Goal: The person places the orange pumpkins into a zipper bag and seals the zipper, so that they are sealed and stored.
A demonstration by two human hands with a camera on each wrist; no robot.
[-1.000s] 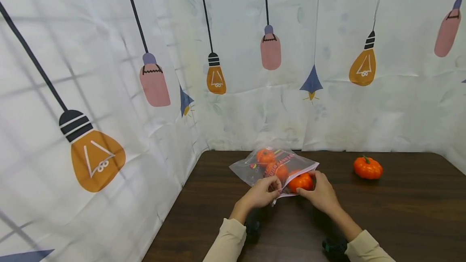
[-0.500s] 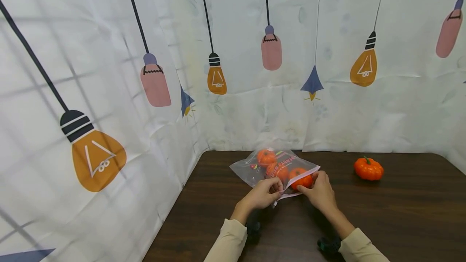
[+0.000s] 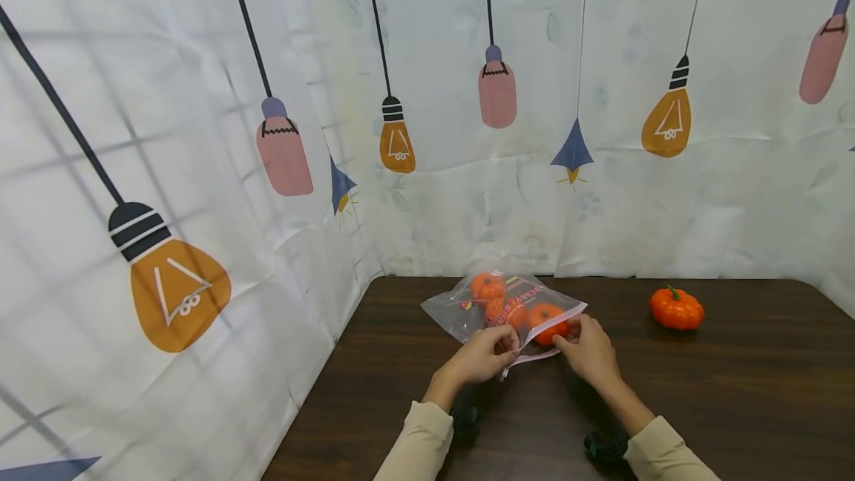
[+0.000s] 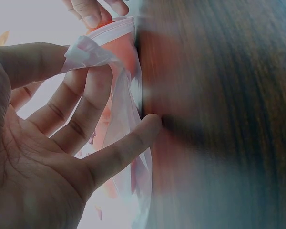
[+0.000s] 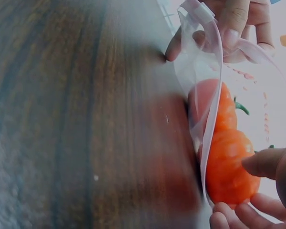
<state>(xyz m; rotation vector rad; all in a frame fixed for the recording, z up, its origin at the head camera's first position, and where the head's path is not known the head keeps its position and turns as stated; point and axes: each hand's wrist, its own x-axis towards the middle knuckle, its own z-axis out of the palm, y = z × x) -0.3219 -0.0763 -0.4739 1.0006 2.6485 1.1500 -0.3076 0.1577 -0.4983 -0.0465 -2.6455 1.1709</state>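
A clear zip bag [image 3: 444, 312] with pink lettering lies on the table, its mouth facing the person. Two small orange pumpkins [image 3: 487, 286] show through the plastic deeper inside. At the mouth's right side sits another pumpkin [image 3: 549, 334], mostly within the bag. My left hand [image 3: 482, 353] pinches the bag's edge between thumb and fingers and lifts it, as the left wrist view shows. My right hand [image 3: 591, 355] holds the pumpkin at the mouth, thumb [image 5: 262, 162] on its side and fingers curled at its near end. The right fingertips are partly hidden in the head view.
One more orange pumpkin [image 3: 677, 309] with a green stem stands apart on the right of the dark wooden table [image 3: 741, 392]. Behind the table hangs a white curtain [image 3: 441, 221] printed with lamps. The bag's slider [image 5: 200, 10] shows beside the left hand.
The pumpkin in my right hand has moved slightly left, deeper into the bag. The right thumb has shifted a little rightward along it. My left hand keeps nearly the same place on the bag's edge.
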